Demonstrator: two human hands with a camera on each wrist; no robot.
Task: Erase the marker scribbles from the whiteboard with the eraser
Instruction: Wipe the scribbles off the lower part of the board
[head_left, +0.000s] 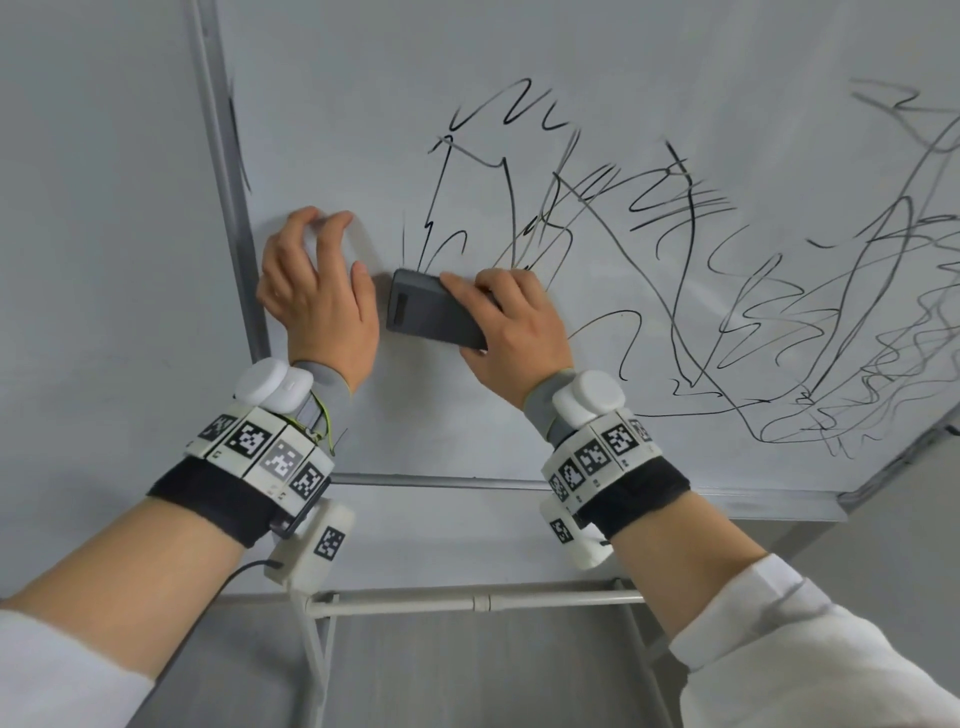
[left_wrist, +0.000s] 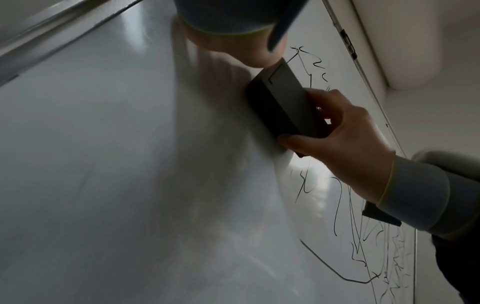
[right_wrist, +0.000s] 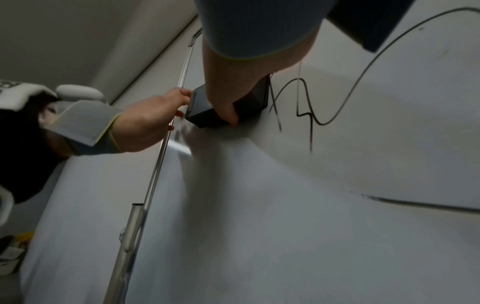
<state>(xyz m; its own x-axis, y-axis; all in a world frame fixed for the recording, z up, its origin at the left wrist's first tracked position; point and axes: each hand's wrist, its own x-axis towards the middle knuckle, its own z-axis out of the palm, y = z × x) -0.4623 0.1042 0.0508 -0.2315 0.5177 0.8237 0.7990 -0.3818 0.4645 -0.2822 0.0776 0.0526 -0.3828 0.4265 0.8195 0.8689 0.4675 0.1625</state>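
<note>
Eraser position: The eraser lay flat against the whiteboard, near its left frame, at the lower left end of the scribbles.

Right hand: The right hand gripped the eraser across its width, thumb on the lower long edge, fingers curled over the upper long edge and back.

Left hand: The left hand held nothing. Its curled fingertips rested on the board just inside the frame, and its thumb lay just beside the eraser's short end; contact there could not be confirmed.

Eraser build: The body appeared as a dark, rigid rectangular block with a smooth back. The wiping face was against the board and was not visible.

Handling estimate: The block was judged light and stiff, unlikely to flex under pressure. The smooth shell was judged somewhat slippery, so a grip on the two long edges suited it better than pressure on the back alone.

Hold point: A grip nearer mid-length was judged best for even pressure; the hand sat toward the right end.

Surface: The board was glossy, so low sliding resistance was expected.

Task progress: Most scribbles remained, spreading right and upward from the eraser.
</note>
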